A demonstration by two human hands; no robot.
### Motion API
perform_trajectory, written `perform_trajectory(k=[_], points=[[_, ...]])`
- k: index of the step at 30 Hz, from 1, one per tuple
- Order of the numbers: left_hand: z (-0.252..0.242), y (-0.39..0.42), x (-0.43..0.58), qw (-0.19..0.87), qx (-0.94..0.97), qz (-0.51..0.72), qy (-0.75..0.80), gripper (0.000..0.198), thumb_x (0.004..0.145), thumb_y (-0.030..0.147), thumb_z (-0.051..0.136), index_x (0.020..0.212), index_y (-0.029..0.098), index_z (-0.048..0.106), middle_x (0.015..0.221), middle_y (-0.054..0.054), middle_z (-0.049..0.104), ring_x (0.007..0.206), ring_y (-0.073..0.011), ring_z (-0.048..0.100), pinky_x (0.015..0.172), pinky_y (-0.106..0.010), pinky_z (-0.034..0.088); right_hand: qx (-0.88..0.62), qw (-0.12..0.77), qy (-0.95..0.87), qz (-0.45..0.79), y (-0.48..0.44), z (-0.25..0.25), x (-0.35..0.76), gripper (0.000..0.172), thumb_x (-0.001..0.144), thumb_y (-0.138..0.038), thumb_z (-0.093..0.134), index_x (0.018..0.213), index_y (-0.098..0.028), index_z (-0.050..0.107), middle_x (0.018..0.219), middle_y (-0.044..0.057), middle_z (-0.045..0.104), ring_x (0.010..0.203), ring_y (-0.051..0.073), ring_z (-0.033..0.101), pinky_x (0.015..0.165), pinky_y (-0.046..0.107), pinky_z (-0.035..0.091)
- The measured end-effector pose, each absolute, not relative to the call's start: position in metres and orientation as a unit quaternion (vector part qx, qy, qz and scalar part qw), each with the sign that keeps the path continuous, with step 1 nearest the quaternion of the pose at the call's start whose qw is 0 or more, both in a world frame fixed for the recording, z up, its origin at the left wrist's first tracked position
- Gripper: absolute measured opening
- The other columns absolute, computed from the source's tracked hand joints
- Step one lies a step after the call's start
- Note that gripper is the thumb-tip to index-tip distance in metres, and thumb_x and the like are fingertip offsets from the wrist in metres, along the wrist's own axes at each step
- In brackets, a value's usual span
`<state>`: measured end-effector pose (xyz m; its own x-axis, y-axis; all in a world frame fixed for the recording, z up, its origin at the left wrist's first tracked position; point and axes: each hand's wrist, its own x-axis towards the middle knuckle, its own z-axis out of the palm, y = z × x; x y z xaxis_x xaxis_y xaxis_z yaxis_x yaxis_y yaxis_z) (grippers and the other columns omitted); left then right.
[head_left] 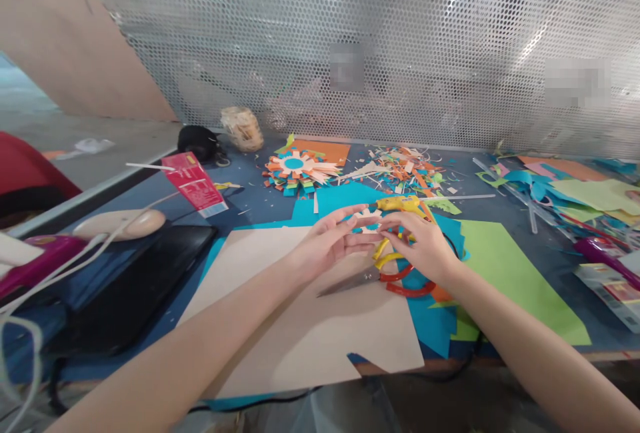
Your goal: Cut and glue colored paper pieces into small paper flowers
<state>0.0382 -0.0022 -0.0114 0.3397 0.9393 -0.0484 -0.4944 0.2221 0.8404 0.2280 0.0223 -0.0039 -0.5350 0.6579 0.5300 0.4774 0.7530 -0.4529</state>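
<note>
Above the paper stack, my left hand [333, 243] and my right hand [420, 240] meet on a small fringed paper piece [370, 220], cream with some blue. The fingers of both hands are closed on its edges and partly cover it. Just beyond my right fingers lies a yellow glue gun [397, 203]. Below the hands, scissors with red handles [407, 286] and a second yellow-handled tool [384, 253] rest on a large cream sheet [295, 326]. Blue sheets [435, 326] and a green sheet [505, 273] lie under and beside it.
Behind the hands are a layered paper flower [295, 164] and a heap of paper scraps [407, 170]. A dark tablet-like slab [145, 286], a red drink carton with straw [195, 183] and cables are left. More cut paper [575, 186] lies right; a perforated metal panel [400, 33] stands behind.
</note>
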Motion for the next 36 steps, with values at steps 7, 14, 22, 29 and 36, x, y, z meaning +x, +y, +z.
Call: perform_trajectory(k=[7,14,22,29,36], points=[[-0.007,-0.004,0.039,0.729,0.358,0.500,0.300,0.027,0.083,0.021,0.056,0.109,0.017,0.054,0.111,-0.009,0.065,0.085,-0.0202,0.068,0.082,-0.035,0.050,-0.288,0.333,-0.894,0.090,0.017,0.004,0.227,0.015,0.082,-0.016,0.055,0.095,-0.022,0.059,0.082,0.003,0.066,0.076,0.016,0.062,0.065,0.028,0.051],[-0.008,-0.005,0.039,0.724,0.380,0.486,0.308,0.036,0.080,0.025,0.061,0.114,0.017,0.050,0.108,-0.010,0.066,0.087,-0.0208,0.068,0.083,-0.035,0.050,-0.318,0.437,-0.773,0.331,0.017,-0.001,0.222,0.012,0.076,-0.016,0.062,0.085,-0.023,0.059,0.081,0.000,0.067,0.076,0.013,0.064,0.060,0.022,0.050],[-0.011,-0.005,0.040,0.696,0.420,0.521,0.260,0.052,0.074,0.027,0.068,0.119,0.014,0.046,0.093,-0.011,0.072,0.092,-0.0265,0.066,0.093,-0.044,0.043,-0.367,0.505,-0.733,0.270,0.016,0.001,0.224,0.010,0.075,-0.020,0.063,0.085,-0.021,0.060,0.081,0.002,0.069,0.074,0.014,0.065,0.056,0.023,0.049],[-0.015,-0.006,0.041,0.738,0.395,0.487,0.250,0.051,0.074,0.025,0.064,0.121,0.015,0.045,0.096,-0.011,0.071,0.093,-0.0242,0.066,0.090,-0.040,0.045,-0.318,0.429,-0.841,0.084,0.010,0.000,0.223,0.015,0.083,-0.017,0.055,0.094,-0.024,0.062,0.090,0.002,0.070,0.086,0.016,0.064,0.074,0.028,0.051],[-0.018,-0.002,0.041,0.760,0.405,0.458,0.219,0.052,0.073,0.028,0.065,0.120,0.017,0.046,0.098,-0.010,0.071,0.091,-0.0228,0.066,0.085,-0.037,0.047,-0.318,0.412,-0.848,0.097,0.010,-0.001,0.223,0.014,0.081,-0.019,0.056,0.094,-0.025,0.061,0.088,0.002,0.069,0.081,0.017,0.063,0.070,0.028,0.051]])
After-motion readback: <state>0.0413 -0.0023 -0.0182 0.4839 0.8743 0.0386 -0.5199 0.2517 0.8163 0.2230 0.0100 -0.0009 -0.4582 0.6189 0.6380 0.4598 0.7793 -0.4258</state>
